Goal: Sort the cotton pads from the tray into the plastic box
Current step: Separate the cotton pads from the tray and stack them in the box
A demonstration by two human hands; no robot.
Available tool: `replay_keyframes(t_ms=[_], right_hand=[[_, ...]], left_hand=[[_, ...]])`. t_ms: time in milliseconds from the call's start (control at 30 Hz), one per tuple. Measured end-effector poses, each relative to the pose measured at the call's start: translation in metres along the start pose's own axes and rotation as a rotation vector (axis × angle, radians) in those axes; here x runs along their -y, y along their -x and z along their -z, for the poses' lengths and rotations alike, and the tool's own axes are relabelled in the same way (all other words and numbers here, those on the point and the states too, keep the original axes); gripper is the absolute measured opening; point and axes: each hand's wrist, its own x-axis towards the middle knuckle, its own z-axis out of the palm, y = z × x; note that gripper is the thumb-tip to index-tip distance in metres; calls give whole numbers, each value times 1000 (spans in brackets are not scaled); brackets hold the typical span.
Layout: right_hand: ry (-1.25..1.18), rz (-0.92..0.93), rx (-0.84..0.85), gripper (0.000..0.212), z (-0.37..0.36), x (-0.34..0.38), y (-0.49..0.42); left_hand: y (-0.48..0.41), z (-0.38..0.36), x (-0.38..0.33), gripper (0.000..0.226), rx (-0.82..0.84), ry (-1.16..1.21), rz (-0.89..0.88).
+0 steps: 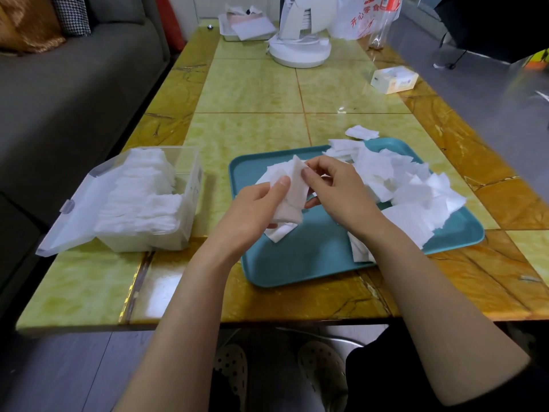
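A teal tray (312,257) lies on the table in front of me. White square cotton pads (416,191) are piled loosely over its right half. Above the tray's left part, my left hand (255,209) grips a small stack of cotton pads (289,197), thumb on top. My right hand (335,188) pinches the upper edge of that same stack. To the left stands a clear plastic box (190,185) with its lid (68,215) hinged open; rows of stacked pads (139,200) fill it. One pad (361,132) lies on the table behind the tray.
At the table's far end stand a white fan base (300,52), a small tray with papers (246,26) and a plastic bag (368,16). A small tissue pack (393,80) lies at the far right. A grey sofa (74,84) borders the left edge.
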Motion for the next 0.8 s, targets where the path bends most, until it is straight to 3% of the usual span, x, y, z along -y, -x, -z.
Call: replay_keyframes(t_ms=[67,200,467,567,633,700,800], right_hand=[[-2,-2,-11,11,0,1,0],[33,-11,-41,11,2,1,0],[98,11,-142,10,2,-6,-4],[-30,8,-230,16,8,0,-4],[-216,10,-137,17,13,7,-2],[-332,-13,68,13,16,14,3],[-263,-7,227,11,10,14,6]], left_hand=[[1,0,0,29,28,-55,-20],[5,-1,-5,49,53,-108,-3],[-4,2,8,26,-10,-140,21],[-5,3,8,25,-48,-84,46],[-5,3,6,22,-76,-40,51],[-4,2,5,20,-92,-9,42],[-2,1,2,20,-60,13,7]])
